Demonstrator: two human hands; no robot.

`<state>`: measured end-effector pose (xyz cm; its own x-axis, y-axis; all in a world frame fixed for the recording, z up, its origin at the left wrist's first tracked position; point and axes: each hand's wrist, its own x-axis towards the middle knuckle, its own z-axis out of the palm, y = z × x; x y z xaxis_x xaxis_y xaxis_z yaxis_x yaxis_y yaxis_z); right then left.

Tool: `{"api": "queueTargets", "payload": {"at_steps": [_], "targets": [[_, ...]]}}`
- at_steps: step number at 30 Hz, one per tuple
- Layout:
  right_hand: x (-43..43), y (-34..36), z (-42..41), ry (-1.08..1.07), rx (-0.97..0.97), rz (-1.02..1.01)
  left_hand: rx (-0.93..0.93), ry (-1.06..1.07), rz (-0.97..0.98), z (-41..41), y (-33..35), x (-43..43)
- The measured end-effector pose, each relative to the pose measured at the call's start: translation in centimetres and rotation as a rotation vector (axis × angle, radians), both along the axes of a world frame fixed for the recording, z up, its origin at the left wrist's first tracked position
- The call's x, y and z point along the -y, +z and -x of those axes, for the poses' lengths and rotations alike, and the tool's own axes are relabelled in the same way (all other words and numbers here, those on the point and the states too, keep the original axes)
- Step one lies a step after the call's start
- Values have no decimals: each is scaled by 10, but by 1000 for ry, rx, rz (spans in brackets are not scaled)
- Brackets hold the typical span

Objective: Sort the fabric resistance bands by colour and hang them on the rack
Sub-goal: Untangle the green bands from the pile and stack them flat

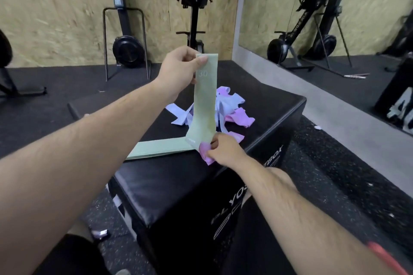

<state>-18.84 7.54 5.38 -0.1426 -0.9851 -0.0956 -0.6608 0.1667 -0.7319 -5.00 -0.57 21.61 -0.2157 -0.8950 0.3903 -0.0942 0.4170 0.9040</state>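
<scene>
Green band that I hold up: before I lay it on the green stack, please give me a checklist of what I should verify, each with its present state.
1. Left grip pinches the top of the green band: ok.
2. Right grip holds green only: not ok, a pink band is in its fingers at the green band's lower end.
3. Green stack lies flat on the black box: ok.
4. Held band matches the stack's colour: ok.
5. Rack within reach: cannot tell, none is in view.
</scene>
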Motion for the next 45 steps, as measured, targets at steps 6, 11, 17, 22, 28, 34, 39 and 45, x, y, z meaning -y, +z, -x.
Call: {"api": "queueTargets", "payload": {"at_steps": [6,11,17,22,28,34,39,45], "targets": [[7,1,3,-110,-155,-57,-27,77,-11,-10,-9,7],[17,27,14,-167,-12,130,-42,182,-44,-20,-24,19],[24,67,25,-366,451,534,-47,236,-84,-33,-34,33],[62,102,39,-304,287,373,-41,236,-88,-37,-30,36],[73,133,-4,60,198,466,-36,91,-28,-41,-21,32],[68,139,-34,215,406,403,53,94,52,-49,-3,24],[54,135,-50,302,541,321,237,122,115,-68,-2,15],[34,97,-40,458,506,4,-21,265,-28,-116,-31,15]]}}
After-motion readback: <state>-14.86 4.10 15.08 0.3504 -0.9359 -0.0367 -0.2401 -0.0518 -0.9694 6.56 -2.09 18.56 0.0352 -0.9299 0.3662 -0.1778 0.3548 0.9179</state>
